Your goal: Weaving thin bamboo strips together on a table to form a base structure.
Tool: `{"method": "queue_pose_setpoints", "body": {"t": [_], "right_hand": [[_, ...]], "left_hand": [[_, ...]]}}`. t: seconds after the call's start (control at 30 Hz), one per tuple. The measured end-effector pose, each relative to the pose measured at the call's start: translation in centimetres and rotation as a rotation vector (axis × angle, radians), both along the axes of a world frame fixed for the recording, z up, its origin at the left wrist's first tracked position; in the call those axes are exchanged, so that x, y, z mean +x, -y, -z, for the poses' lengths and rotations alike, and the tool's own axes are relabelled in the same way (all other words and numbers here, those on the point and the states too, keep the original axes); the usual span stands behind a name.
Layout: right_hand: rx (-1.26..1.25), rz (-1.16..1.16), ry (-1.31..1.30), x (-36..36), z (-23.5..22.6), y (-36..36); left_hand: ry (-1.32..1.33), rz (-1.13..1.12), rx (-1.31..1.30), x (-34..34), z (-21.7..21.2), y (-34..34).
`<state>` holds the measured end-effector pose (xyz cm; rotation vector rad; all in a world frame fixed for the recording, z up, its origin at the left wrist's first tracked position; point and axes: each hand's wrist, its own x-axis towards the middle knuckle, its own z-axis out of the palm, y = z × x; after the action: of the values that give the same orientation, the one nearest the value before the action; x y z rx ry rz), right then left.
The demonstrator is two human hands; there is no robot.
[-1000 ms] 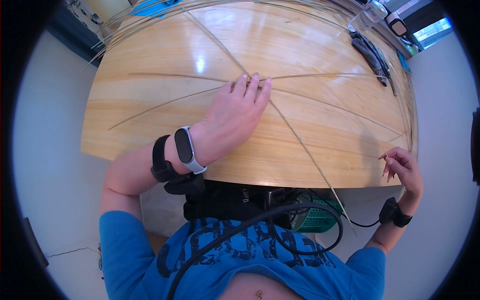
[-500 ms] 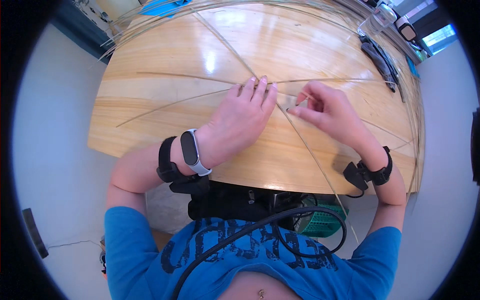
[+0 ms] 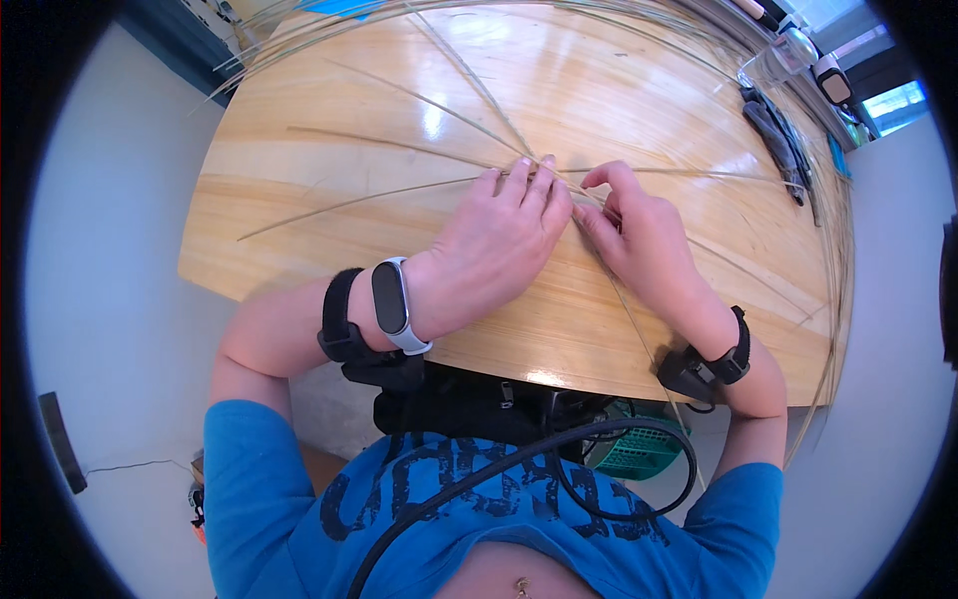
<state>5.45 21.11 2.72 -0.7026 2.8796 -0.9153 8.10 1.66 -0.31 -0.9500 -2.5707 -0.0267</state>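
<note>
Since a second ago, right hand (image 3: 644, 235) has come up from the table's near right edge to the centre, beside left hand (image 3: 494, 250). Green basket (image 3: 639, 449) sits under the table edge; contents not readable. Clear jar (image 3: 773, 62) at far right, contents unclear. Left hand lies flat, fingers together, pressing the crossing of thin straw strips (image 3: 439, 105) on the wooden table (image 3: 299, 200). Right hand's thumb and forefinger pinch one strip at that crossing, wrist bent inward.
</note>
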Motion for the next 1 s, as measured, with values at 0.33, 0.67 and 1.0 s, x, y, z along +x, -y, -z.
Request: {"method": "queue_pose_setpoints", "body": {"t": [0.33, 0.67, 1.0], "right_hand": [[-0.023, 0.011, 0.01, -0.3, 1.1, 0.2], [0.003, 0.06, 0.1, -0.5, 0.6, 0.4], [0.018, 0.058, 0.083, -0.5, 0.8, 0.4]], "left_hand": [[0.142, 0.058, 0.133, 0.2, -0.6, 0.2], [0.41, -0.078, 0.242, -1.1, -4.2, 3.7], [0.297, -0.098, 0.227, 0.1, -2.9, 3.7]]}}
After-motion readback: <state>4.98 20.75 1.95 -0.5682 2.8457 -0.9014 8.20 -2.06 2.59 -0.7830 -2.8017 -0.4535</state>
